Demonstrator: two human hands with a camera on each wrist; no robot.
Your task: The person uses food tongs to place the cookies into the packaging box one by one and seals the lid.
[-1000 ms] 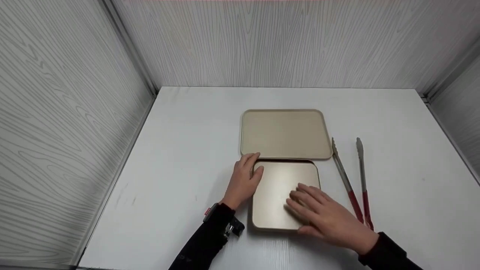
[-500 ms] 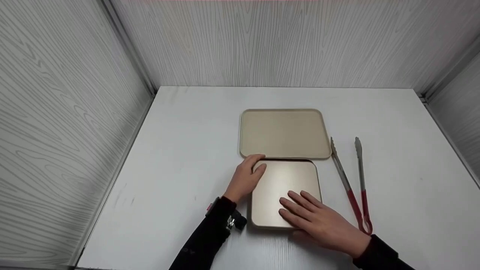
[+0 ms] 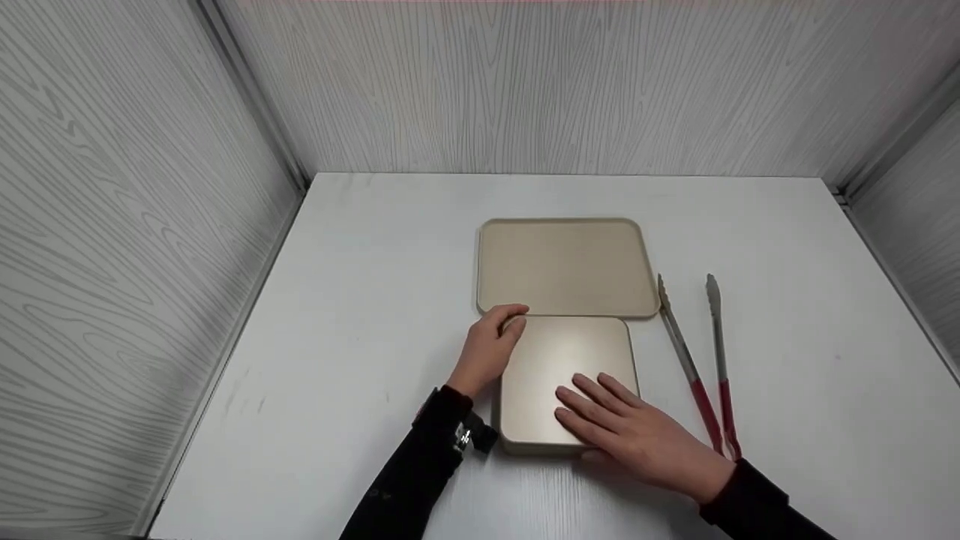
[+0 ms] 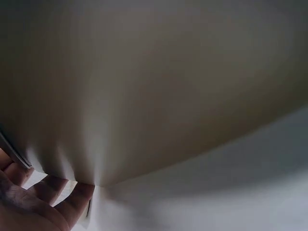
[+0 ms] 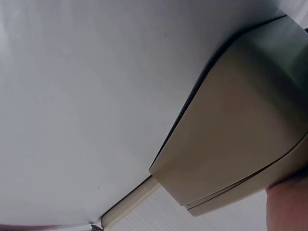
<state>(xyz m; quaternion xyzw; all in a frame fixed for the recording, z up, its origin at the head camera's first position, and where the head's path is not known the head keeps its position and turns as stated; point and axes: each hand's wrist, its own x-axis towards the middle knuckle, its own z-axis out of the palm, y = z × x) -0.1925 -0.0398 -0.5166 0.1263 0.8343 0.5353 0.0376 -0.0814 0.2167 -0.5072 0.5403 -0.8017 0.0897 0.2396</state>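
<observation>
A beige rectangular tin box [image 3: 540,451] stands on the white tabletop, its lid [image 3: 564,352] on top. At the far left corner my left hand [image 3: 486,349] grips the box, thumb along the lid's edge and fingers bent round the back. The left wrist view has those fingers [image 4: 77,198] against the beige side wall. My right hand [image 3: 643,442] rests on the lid's near right part with straight, slightly spread fingers; its thumb is partly hidden at the front edge. In the right wrist view, a thin dark seam runs between the lid and the box wall [image 5: 226,120].
Just behind the box lies a shallow beige tray [image 3: 562,266] with a raised rim. Metal tongs [image 3: 681,345] with red handles lie spread at the right, one tip at the tray's corner. Pale wood-grain panels [image 3: 525,90] bound the table at the back and sides.
The dark gap along the lid's far edge has disappeared as the lid tipped down there. My right hand came down flat on the lid; the left stayed at the corner.
</observation>
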